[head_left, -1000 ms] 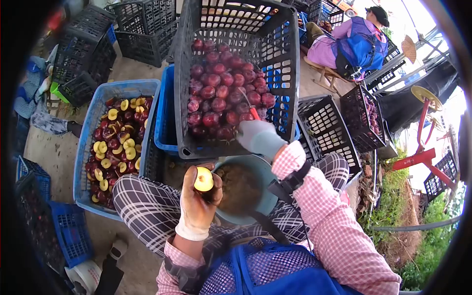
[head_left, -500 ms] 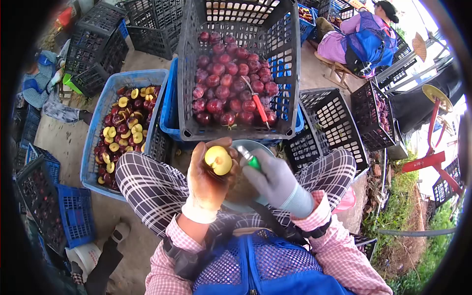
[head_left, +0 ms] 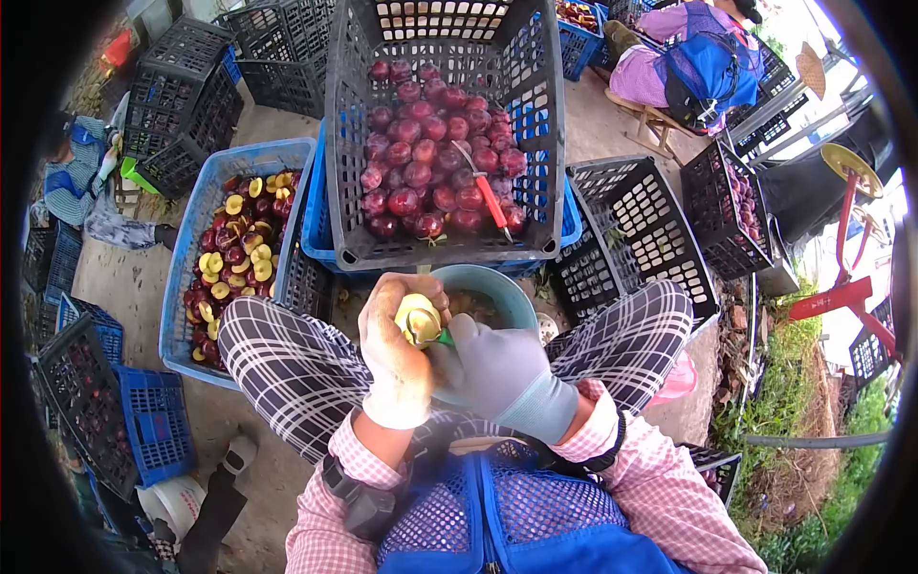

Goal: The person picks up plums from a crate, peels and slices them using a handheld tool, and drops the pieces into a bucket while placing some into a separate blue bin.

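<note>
My left hand point(head_left: 390, 349), in a stained white glove, is closed around a cut plum half point(head_left: 415, 312) with its yellow flesh facing up. Gripped in my grey-gloved right hand point(head_left: 502, 368) is a green-handled tool point(head_left: 445, 337), mostly hidden by the fingers. Its curved metal tip meets the plum's flesh near the centre. Both hands are close together above my lap, in front of a greenish bucket point(head_left: 519, 304) with murky contents. Beyond them a black crate point(head_left: 445, 256) holds whole red plums point(head_left: 417, 174). A red-handled knife point(head_left: 491, 199) lies on those plums.
On the left stands a blue crate point(head_left: 170, 287) of cut plum halves point(head_left: 239, 253). Black crates point(head_left: 660, 225) stand to the right, with another of plums point(head_left: 727, 215) beyond. A person point(head_left: 708, 67) sits at the upper right; another person point(head_left: 76, 172) is at the left.
My right hand has moved left and down to the plum half, bringing the tool's tip onto the flesh. The bucket shows more now, and the view has shifted slightly.
</note>
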